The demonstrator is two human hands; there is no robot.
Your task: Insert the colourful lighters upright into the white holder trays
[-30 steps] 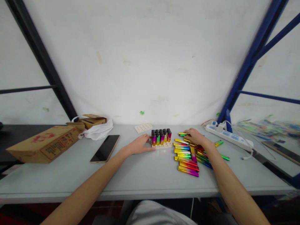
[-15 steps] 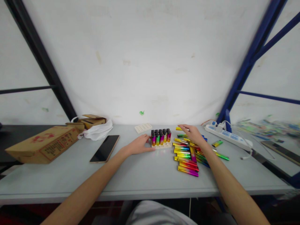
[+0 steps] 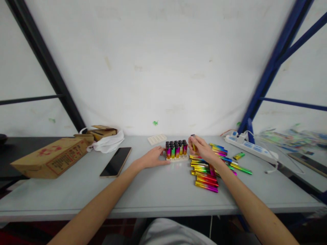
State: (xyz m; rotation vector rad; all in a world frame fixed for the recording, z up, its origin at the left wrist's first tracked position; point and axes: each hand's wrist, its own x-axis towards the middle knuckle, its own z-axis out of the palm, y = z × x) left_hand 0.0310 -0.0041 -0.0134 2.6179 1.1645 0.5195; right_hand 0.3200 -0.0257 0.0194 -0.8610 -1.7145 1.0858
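Observation:
Black-topped lighters point(image 3: 177, 150) with shiny rainbow bodies stand upright in rows in a white holed rack point(image 3: 178, 159). My left hand point(image 3: 154, 158) grips the rack's left end, thumb along the front edge and fingers behind. Just right of the rack, my right hand point(image 3: 200, 148) is closed around a gold-coloured lighter point(image 3: 194, 146), held upright with its dark top showing above the fingers. Under and beside my right forearm lies a loose pile of metallic lighters point(image 3: 204, 177), partly hidden by the arm.
A second white holed rack point(image 3: 156, 139) lies near the wall. To the left are a phone point(image 3: 116, 162), a white plastic bag point(image 3: 108, 142) and a cardboard box point(image 3: 52, 156). On the right lies a power strip point(image 3: 251, 149), with a single lighter point(image 3: 239, 156) near it.
My right hand has picked up a lighter from the back of the pile, turned it upright and brought it left towards the rack. My left hand stays on the rack.

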